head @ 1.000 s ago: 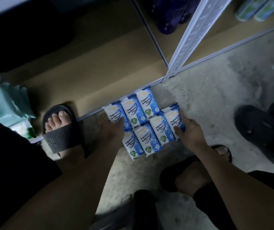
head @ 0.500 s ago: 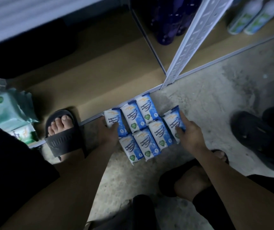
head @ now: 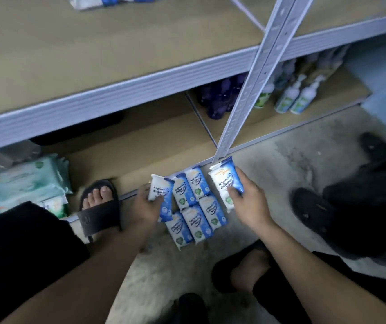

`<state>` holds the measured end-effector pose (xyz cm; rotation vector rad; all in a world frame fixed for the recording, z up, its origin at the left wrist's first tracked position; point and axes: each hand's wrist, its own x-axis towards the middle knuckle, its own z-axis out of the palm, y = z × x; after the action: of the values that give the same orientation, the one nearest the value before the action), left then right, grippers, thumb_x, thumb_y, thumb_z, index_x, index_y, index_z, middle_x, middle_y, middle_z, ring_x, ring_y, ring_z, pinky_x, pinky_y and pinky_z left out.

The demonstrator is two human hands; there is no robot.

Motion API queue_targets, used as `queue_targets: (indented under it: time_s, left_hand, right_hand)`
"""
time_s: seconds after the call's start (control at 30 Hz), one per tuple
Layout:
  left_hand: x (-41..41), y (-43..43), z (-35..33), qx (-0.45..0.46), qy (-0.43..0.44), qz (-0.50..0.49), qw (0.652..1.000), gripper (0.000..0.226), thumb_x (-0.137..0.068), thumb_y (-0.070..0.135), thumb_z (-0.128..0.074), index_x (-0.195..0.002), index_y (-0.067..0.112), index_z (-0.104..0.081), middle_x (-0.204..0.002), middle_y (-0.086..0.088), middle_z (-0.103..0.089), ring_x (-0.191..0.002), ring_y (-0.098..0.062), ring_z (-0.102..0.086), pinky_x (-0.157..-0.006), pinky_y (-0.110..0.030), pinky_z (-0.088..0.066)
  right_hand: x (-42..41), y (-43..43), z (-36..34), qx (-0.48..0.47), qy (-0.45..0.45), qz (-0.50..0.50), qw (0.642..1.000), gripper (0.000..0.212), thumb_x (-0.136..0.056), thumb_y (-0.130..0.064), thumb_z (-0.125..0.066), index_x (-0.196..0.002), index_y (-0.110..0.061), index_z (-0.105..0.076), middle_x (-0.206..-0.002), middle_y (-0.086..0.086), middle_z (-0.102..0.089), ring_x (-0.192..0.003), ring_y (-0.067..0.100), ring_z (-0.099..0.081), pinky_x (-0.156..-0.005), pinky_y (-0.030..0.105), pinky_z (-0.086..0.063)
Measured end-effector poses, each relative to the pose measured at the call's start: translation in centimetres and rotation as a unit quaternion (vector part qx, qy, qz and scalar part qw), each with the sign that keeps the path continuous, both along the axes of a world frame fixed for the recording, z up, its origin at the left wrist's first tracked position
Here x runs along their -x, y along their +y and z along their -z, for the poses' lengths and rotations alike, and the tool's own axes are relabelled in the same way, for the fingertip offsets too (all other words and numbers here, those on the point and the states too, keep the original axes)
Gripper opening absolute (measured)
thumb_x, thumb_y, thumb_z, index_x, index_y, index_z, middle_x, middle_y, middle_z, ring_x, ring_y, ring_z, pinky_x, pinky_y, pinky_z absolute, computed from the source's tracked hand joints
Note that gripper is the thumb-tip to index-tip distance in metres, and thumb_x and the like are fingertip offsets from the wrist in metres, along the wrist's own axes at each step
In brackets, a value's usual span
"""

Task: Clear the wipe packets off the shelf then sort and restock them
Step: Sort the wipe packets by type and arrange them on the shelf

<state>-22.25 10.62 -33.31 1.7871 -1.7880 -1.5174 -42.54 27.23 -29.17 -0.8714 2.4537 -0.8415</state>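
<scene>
Wipe packets (head: 195,212) in blue and white lie on the concrete floor (head: 280,183), packed side by side in two short rows right at the front edge of the bottom shelf (head: 140,136). Your left hand (head: 145,206) is closed around one packet (head: 160,191) at the left end of the group, raising it tilted above its neighbours. Your right hand (head: 248,199) grips another packet (head: 224,183) at the right end, thumb across its face, near the foot of the perforated metal upright (head: 252,90). Your sandalled left foot (head: 99,204) rests on the shelf edge to the left. Pale green wipe packs (head: 23,181) are piled on the bottom shelf at far left. White pump bottles (head: 297,97) and dark purple bottles (head: 220,97) stand on the shelf beyond the upright.
</scene>
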Motion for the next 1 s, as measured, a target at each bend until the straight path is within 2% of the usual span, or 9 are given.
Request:
queue_targets:
  time_s: [0.07, 0.17, 0.3, 0.43, 0.53, 0.67, 0.77, 0.87, 1.0]
  left_hand:
    - [0.5, 0.3, -3.1, -0.005, 0.047, 0.020, 0.999, 0.035, -0.092, 0.013, -0.069, -0.122, 0.024, -0.054, -0.108, 0.001, -0.069, -0.087, -0.018, -0.065, -0.061, -0.014, -0.050]
    - [1.1, 0.4, -7.4, 0.013, 0.090, 0.069, 0.993, 0.036, -0.093, 0.019, -0.070, -0.123, 0.028, -0.053, -0.100, 0.004, -0.072, -0.078, -0.013, -0.073, -0.064, -0.030, -0.060]
    - [1.5, 0.4, -13.7, 0.084, 0.139, 0.148, 0.976, 0.035, -0.093, 0.023, -0.070, -0.123, 0.031, -0.055, -0.105, 0.018, -0.069, -0.077, 0.006, -0.069, -0.063, -0.016, -0.055]
    - [1.6, 0.4, -20.6, 0.128, 0.175, 0.209, 0.954, 0.038, -0.092, 0.024, -0.071, -0.126, 0.035, -0.055, -0.105, 0.016, -0.071, -0.082, 0.006, -0.069, -0.064, -0.016, -0.056]
    - [1.7, -0.5, -25.6, 0.166, 0.202, 0.205, 0.943, 0.042, -0.089, 0.023, -0.073, -0.126, 0.035, -0.057, -0.104, 0.012, -0.072, -0.089, 0.002, -0.067, -0.078, -0.027, -0.058]
    - [1.9, -2.8, -30.3, 0.187, 0.237, 0.208, 0.930, 0.041, -0.090, 0.021, -0.073, -0.125, 0.036, -0.056, -0.102, 0.007, -0.071, -0.091, -0.010, -0.071, -0.082, -0.034, -0.059]
    - [1.9, -4.4, -32.1, 0.208, 0.247, 0.183, 0.929, 0.039, -0.091, 0.022, -0.072, -0.124, 0.037, -0.057, -0.100, 0.004, -0.070, -0.085, -0.009, -0.071, -0.073, -0.025, -0.058]
    - [2.2, -6.3, -32.6, 0.175, 0.264, 0.124, 0.940, 0.038, -0.090, 0.021, -0.072, -0.123, 0.035, -0.060, -0.103, -0.001, -0.072, -0.083, -0.015, -0.074, -0.077, -0.038, -0.061]
    - [3.2, -8.3, -33.0, 0.119, 0.283, 0.053, 0.950, 0.026, -0.092, 0.019, -0.070, -0.114, 0.030, -0.060, -0.099, 0.000, -0.075, -0.080, -0.015, -0.075, -0.081, -0.043, -0.062]
  right_hand:
    - [-0.7, -0.4, -2.8, 0.027, 0.004, -0.008, 1.000, 0.058, -0.098, -0.025, -0.058, -0.151, -0.037, -0.039, -0.102, 0.004, -0.069, -0.088, 0.020, -0.063, -0.079, 0.035, -0.054]
    - [-1.8, -1.0, -6.9, 0.066, 0.006, -0.013, 0.998, 0.057, -0.098, -0.024, -0.058, -0.150, -0.039, -0.040, -0.106, 0.001, -0.070, -0.094, 0.019, -0.065, -0.082, 0.037, -0.054]
    - [-2.8, -1.7, -12.3, 0.138, -0.016, -0.003, 0.990, 0.057, -0.098, -0.025, -0.060, -0.149, -0.040, -0.041, -0.116, -0.005, -0.069, -0.101, 0.014, -0.066, -0.087, 0.043, -0.057]
    - [-3.6, -2.1, -17.9, 0.204, -0.019, -0.013, 0.979, 0.057, -0.098, -0.029, -0.060, -0.150, -0.040, -0.039, -0.130, -0.016, -0.063, -0.110, 0.004, -0.064, -0.091, 0.042, -0.057]
    - [-3.5, -2.9, -22.2, 0.266, -0.025, -0.005, 0.964, 0.056, -0.096, -0.027, -0.063, -0.148, -0.037, -0.044, -0.125, -0.018, -0.066, -0.105, 0.001, -0.065, -0.088, 0.041, -0.059]
    - [-3.3, -4.8, -26.5, 0.346, -0.057, -0.011, 0.936, 0.051, -0.097, -0.016, -0.063, -0.144, -0.031, -0.050, -0.114, -0.020, -0.069, -0.094, -0.006, -0.067, -0.069, 0.015, -0.054]
    - [-3.1, -6.9, -27.5, 0.378, -0.081, 0.008, 0.922, 0.050, -0.096, -0.018, -0.065, -0.142, -0.033, -0.052, -0.111, -0.014, -0.071, -0.093, -0.002, -0.069, -0.068, 0.016, -0.054]
    - [-2.8, -9.3, -27.0, 0.392, -0.116, 0.046, 0.912, 0.046, -0.094, -0.020, -0.068, -0.135, -0.037, -0.056, -0.104, -0.006, -0.074, -0.089, 0.007, -0.072, -0.072, 0.025, -0.057]
    - [-2.6, -12.2, -26.5, 0.384, -0.165, 0.078, 0.905, 0.039, -0.092, -0.023, -0.071, -0.128, -0.031, -0.059, -0.092, -0.006, -0.072, -0.074, 0.003, -0.071, -0.057, 0.015, -0.050]
